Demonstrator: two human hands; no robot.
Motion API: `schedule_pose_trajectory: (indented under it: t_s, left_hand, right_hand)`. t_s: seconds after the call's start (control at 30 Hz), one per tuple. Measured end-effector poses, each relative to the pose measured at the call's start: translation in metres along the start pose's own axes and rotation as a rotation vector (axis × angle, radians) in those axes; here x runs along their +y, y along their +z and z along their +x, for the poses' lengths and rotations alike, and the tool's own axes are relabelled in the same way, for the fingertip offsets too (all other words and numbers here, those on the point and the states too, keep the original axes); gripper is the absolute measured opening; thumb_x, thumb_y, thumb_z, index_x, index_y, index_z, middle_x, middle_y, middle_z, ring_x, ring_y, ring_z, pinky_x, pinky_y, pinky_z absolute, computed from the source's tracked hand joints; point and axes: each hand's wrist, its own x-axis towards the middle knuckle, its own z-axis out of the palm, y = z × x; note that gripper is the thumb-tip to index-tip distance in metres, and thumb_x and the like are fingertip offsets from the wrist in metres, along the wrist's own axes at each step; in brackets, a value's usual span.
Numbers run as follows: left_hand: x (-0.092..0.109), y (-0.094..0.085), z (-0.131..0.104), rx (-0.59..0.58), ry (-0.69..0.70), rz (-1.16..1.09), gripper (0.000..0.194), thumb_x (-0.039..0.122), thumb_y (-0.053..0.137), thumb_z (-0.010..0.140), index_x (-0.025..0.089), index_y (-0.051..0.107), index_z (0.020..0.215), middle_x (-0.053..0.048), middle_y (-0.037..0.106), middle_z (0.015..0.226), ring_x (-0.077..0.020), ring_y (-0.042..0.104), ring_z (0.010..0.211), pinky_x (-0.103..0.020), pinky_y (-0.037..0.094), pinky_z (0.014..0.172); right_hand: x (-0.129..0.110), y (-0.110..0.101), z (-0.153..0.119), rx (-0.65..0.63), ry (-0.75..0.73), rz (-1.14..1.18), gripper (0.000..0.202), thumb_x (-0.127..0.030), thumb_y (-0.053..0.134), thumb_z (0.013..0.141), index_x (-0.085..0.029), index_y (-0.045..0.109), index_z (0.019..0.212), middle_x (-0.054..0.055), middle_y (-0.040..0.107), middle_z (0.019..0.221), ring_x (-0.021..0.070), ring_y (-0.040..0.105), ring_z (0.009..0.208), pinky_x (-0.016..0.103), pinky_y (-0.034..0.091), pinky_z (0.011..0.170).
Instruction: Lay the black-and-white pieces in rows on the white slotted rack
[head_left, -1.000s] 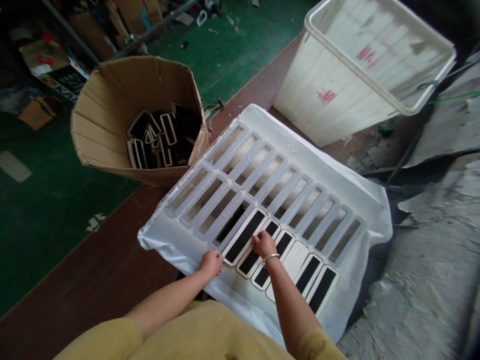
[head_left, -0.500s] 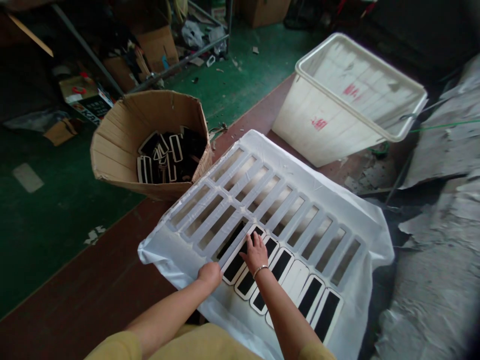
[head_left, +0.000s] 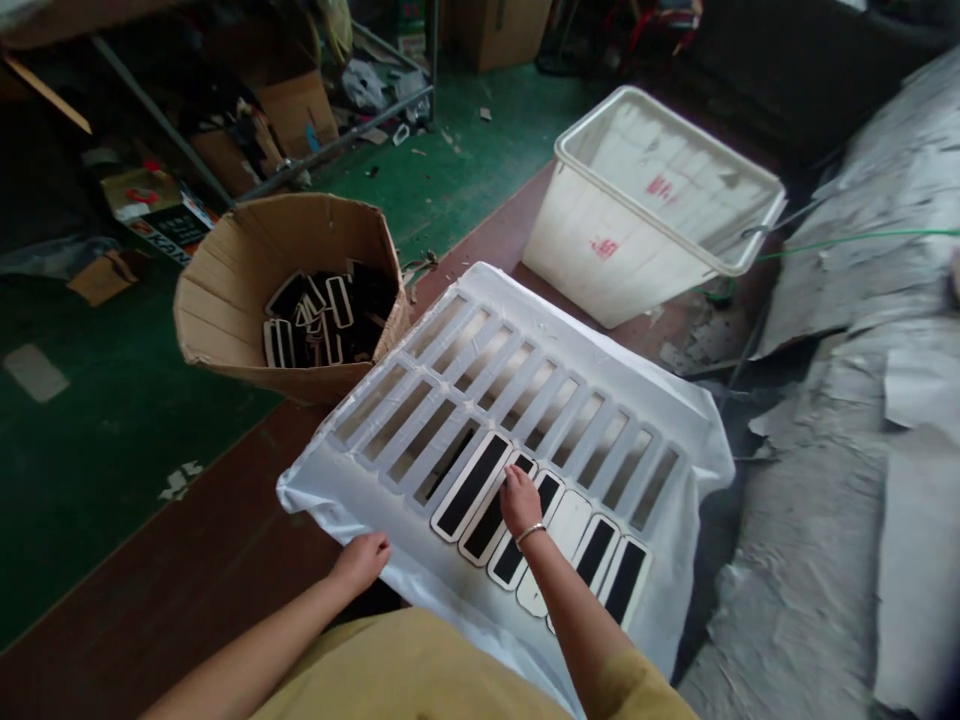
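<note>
A white slotted tray (head_left: pixel 675 420) lies tilted in front of me, with two rows of long slots. Several black strips with cream rims (head_left: pixel 469 485) fill the near row's slots; the far row's slots stand vacant. My right hand (head_left: pixel 520 498) rests with fingers spread on the strips near the middle of the near row. A bracelet circles its wrist. My left hand (head_left: pixel 364 558) is at the tray's near left edge, fingers curled loosely against the white rim, with nothing visible in it.
A cardboard box (head_left: pixel 225 290) holding several more black strips sits to the left, touching the tray's far left corner. A white plastic tub (head_left: pixel 585 240) stands behind the tray. Green floor lies to the left, crumpled grey sheets (head_left: pixel 862 400) to the right.
My left hand has slid left and back from the leftmost strip to the tray's near edge. My right hand stayed on the near-row strips. The view shifted slightly.
</note>
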Motion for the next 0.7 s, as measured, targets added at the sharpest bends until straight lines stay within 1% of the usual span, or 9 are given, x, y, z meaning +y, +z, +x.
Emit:
schedule_pose_trajectory:
  t_s: [0.1, 0.2, 0.27, 0.33, 0.4, 0.5, 0.57, 0.63, 0.7]
  left_hand:
    - [-0.012, 0.009, -0.013, -0.033, 0.001, 0.012, 0.014, 0.017, 0.048, 0.082, 0.016, 0.06, 0.075, -0.004, 0.066, 0.078, -0.0161, 0.059, 0.078, -0.024, 0.037, 0.07]
    - [-0.013, 0.018, -0.022, -0.052, -0.005, 0.027, 0.015, 0.018, 0.048, 0.08, 0.016, 0.062, 0.073, -0.005, 0.067, 0.077, -0.0175, 0.06, 0.077, -0.023, 0.037, 0.067]
    - [-0.009, 0.021, -0.026, -0.053, -0.008, 0.034, 0.016, 0.017, 0.048, 0.079, 0.015, 0.063, 0.073, -0.006, 0.068, 0.079, -0.0185, 0.061, 0.078, -0.024, 0.038, 0.068]
    - [-0.004, 0.02, -0.029, -0.053, -0.015, 0.033, 0.016, 0.016, 0.05, 0.075, 0.015, 0.065, 0.073, -0.007, 0.069, 0.081, -0.0198, 0.062, 0.079, -0.025, 0.04, 0.068]
    - [0.0, 0.015, -0.03, -0.051, -0.023, 0.024, 0.015, 0.015, 0.053, 0.072, 0.016, 0.067, 0.073, -0.007, 0.07, 0.082, -0.0211, 0.063, 0.079, -0.026, 0.043, 0.068]
    - [-0.003, 0.0, -0.032, -0.019, -0.045, 0.004, 0.015, 0.017, 0.055, 0.069, 0.017, 0.069, 0.076, -0.008, 0.071, 0.086, -0.0234, 0.064, 0.081, -0.029, 0.046, 0.07]
    - [-0.011, -0.011, -0.034, 0.014, -0.064, -0.013, 0.016, 0.017, 0.056, 0.069, 0.018, 0.069, 0.078, -0.008, 0.071, 0.09, -0.0252, 0.064, 0.086, -0.031, 0.046, 0.074]
    - [-0.022, -0.021, -0.035, 0.038, -0.089, -0.035, 0.014, 0.016, 0.058, 0.069, 0.018, 0.069, 0.078, -0.008, 0.07, 0.091, -0.0269, 0.063, 0.089, -0.035, 0.046, 0.078]
    - [-0.034, -0.03, -0.036, 0.045, -0.121, -0.069, 0.01, 0.016, 0.06, 0.069, 0.018, 0.068, 0.075, -0.008, 0.07, 0.089, -0.0278, 0.063, 0.089, -0.038, 0.047, 0.079]
  right_hand:
    - [-0.01, 0.023, -0.02, -0.071, -0.019, -0.009, 0.053, -0.006, 0.038, 0.081, -0.014, 0.044, 0.133, 0.009, 0.035, 0.143, 0.0238, 0.027, 0.133, 0.042, 0.021, 0.109]
    - [-0.02, 0.043, -0.026, -0.099, -0.055, -0.033, 0.054, -0.007, 0.035, 0.083, -0.013, 0.04, 0.137, 0.008, 0.026, 0.147, 0.0244, 0.019, 0.136, 0.044, 0.015, 0.111]
    - [-0.023, 0.047, -0.026, -0.092, -0.086, -0.046, 0.054, -0.009, 0.034, 0.084, -0.012, 0.038, 0.138, 0.008, 0.023, 0.148, 0.0242, 0.017, 0.137, 0.043, 0.014, 0.111]
    - [-0.021, 0.046, -0.026, -0.067, -0.121, -0.043, 0.055, -0.011, 0.031, 0.083, -0.011, 0.039, 0.137, 0.009, 0.025, 0.148, 0.024, 0.019, 0.137, 0.042, 0.016, 0.111]
    - [-0.017, 0.044, -0.026, -0.062, -0.138, -0.06, 0.056, -0.013, 0.032, 0.08, -0.009, 0.042, 0.135, 0.012, 0.029, 0.145, 0.0283, 0.023, 0.135, 0.048, 0.02, 0.108]
    - [-0.009, 0.047, -0.027, -0.048, -0.144, -0.219, 0.06, -0.025, 0.033, 0.079, -0.014, 0.038, 0.138, 0.005, 0.025, 0.147, 0.0258, 0.019, 0.137, 0.044, 0.025, 0.108]
    - [-0.002, 0.051, -0.028, -0.024, -0.132, -0.297, 0.062, -0.031, 0.031, 0.079, -0.015, 0.036, 0.139, 0.003, 0.027, 0.147, 0.0245, 0.018, 0.137, 0.042, 0.027, 0.108]
    - [0.005, 0.054, -0.03, -0.026, -0.127, -0.334, 0.063, -0.032, 0.029, 0.077, -0.018, 0.038, 0.138, 0.0, 0.028, 0.146, 0.0227, 0.02, 0.136, 0.04, 0.03, 0.107]
    - [0.01, 0.053, -0.028, -0.03, -0.12, -0.313, 0.062, -0.032, 0.033, 0.073, -0.024, 0.047, 0.132, -0.001, 0.036, 0.142, 0.0229, 0.028, 0.133, 0.042, 0.034, 0.104]
